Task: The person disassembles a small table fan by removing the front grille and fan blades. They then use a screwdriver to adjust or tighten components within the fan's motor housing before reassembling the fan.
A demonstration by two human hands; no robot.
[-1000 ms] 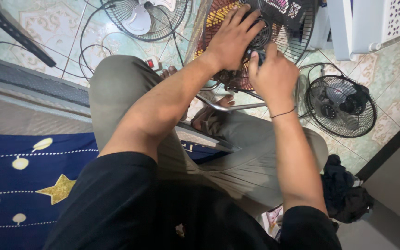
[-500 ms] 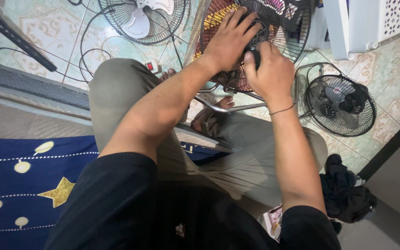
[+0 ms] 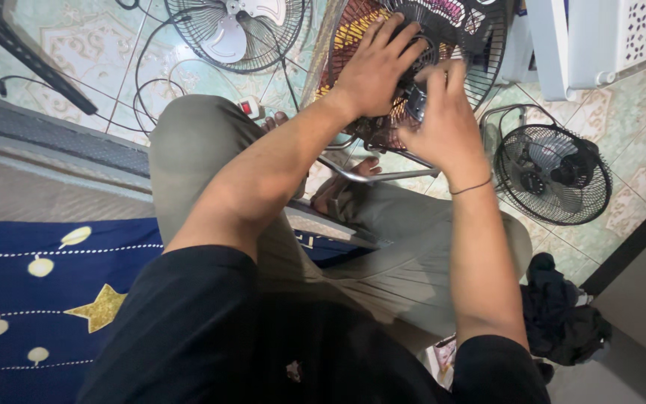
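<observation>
The person sits with knees raised, both arms extended forward to a fan guard (image 3: 457, 30), a round black wire grille with coloured blades showing behind it, standing tilted on the tiled floor (image 3: 39, 52) just beyond the feet. The left hand (image 3: 379, 67) lies spread flat on the grille, fingers splayed over the wires near its centre, pressing rather than gripping. The right hand (image 3: 446, 123) is curled at the hub, fingertips pinching a small dark fitting (image 3: 415, 101) at the middle of the grille; what kind of part it is cannot be determined. A thin band circles the right wrist. A second fan (image 3: 237, 30) with white blades lies on the floor to the left, cables looped beside it. A third, smaller black fan (image 3: 551, 176) rests on the floor to the right, near the right forearm. A dark cloth bundle (image 3: 562, 314) lies beside the right elbow. A blue mat (image 3: 31, 292) with gold stars lies at lower left.
</observation>
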